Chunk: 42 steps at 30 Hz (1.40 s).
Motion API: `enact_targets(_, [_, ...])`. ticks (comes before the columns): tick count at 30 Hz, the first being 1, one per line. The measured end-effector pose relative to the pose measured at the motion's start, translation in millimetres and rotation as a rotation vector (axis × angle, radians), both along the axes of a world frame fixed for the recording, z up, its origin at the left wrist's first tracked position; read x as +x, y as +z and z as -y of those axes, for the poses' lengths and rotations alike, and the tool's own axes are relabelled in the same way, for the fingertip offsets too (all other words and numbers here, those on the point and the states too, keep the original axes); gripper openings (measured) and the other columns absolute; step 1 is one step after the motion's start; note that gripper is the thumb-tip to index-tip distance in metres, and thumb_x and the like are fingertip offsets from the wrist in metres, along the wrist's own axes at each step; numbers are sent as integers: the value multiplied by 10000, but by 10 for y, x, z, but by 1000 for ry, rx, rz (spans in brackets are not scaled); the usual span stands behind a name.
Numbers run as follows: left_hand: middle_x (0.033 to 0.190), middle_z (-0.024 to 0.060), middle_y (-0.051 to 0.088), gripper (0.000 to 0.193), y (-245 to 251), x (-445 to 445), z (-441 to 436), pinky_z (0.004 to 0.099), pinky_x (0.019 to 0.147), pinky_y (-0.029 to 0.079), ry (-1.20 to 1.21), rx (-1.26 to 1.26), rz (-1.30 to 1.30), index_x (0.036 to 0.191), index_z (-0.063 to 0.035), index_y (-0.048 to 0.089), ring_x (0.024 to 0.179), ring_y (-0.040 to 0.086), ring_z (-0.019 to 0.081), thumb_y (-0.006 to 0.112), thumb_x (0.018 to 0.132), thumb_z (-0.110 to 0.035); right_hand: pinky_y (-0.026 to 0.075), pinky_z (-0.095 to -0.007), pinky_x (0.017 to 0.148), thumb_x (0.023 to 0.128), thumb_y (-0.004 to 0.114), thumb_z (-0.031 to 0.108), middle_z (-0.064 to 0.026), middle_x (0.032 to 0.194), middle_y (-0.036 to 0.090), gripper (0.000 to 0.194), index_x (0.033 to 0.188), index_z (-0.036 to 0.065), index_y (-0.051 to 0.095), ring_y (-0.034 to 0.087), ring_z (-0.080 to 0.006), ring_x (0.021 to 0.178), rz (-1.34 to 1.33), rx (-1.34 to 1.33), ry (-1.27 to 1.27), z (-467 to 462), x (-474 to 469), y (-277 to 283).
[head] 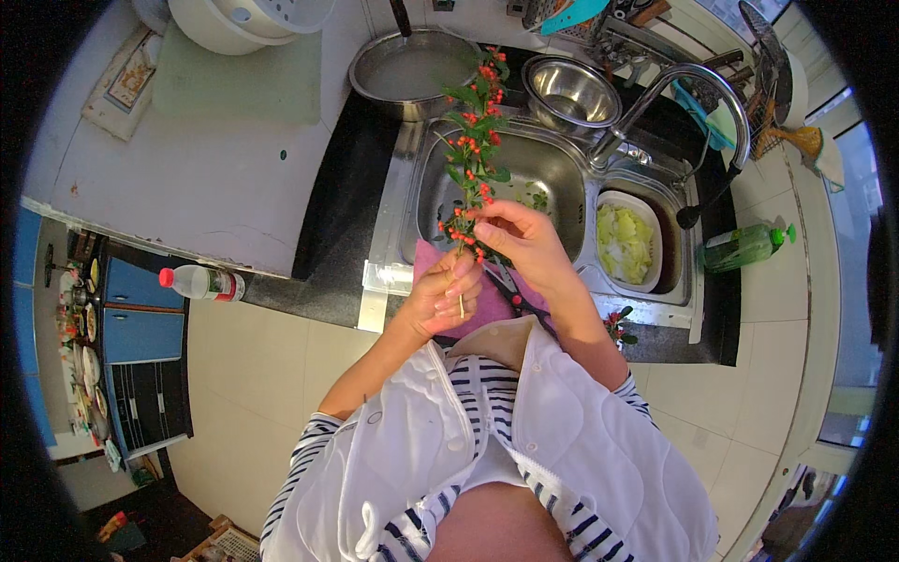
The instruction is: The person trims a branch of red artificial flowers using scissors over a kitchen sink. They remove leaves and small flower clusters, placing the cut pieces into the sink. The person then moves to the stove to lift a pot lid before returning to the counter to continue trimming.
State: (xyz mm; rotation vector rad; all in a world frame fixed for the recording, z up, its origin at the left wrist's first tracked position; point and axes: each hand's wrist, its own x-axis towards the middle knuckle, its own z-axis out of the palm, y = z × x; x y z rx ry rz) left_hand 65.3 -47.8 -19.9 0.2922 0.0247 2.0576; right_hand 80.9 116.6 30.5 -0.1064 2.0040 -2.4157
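My left hand (446,291) grips the bare lower stem of a long branch with red berries and green leaves (472,147). The branch stands out over the sink, its tip reaching toward the pan. My right hand (523,239) has its thumb and forefinger at the lower berries; whether they pinch anything is unclear. Below my hands, black-handled scissors (516,298) with a red pivot lie on a pink cloth (430,258). Loose green leaves (537,198) lie in the larger basin of the steel sink (562,158). A short berry sprig (618,327) rests on the counter by my right forearm.
A white basket (657,260) of pale green leaves sits in the smaller basin under the faucet (702,70). A steel bowl (570,91) and a wide pan (414,74) stand behind. A green pump bottle (741,247) is at right, a red-capped bottle (200,282) at left.
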Motion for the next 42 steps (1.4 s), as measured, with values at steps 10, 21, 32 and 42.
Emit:
enact_targets(10, [591,6,420,153,-95,67,51,187,328,263,-58,37,7,800,-82,470,407,337,58,552,917,-139,427,-228,693,894,621,162,3,853,581,184,1002,13,611,545,-87,793,-59,-97,-232,-230,-52,-94])
enact_targets(21, [531,2,397,193,-111,76,-24,210,324,245,-147,215,128,706,-91,459,415,338,84,528,876,-32,421,-234,696,929,566,156,-35,962,594,186,1005,-7,611,534,-99,826,66,-93,-65,-4,-67,-61])
enact_targets(32, [530,-1,406,213,-170,124,-44,214,330,248,-141,159,102,698,-89,457,415,350,81,566,881,-77,396,-238,680,931,556,124,9,819,530,116,976,20,580,482,-90,735,-56,-311,-180,14,-135,-77])
enact_targets(42, [516,11,401,209,-98,117,-38,219,319,231,-183,210,85,676,-86,457,398,344,84,534,852,-3,418,-227,656,920,588,180,-6,839,591,203,996,-7,612,509,-84,720,99,-438,-73,-11,-39,-69])
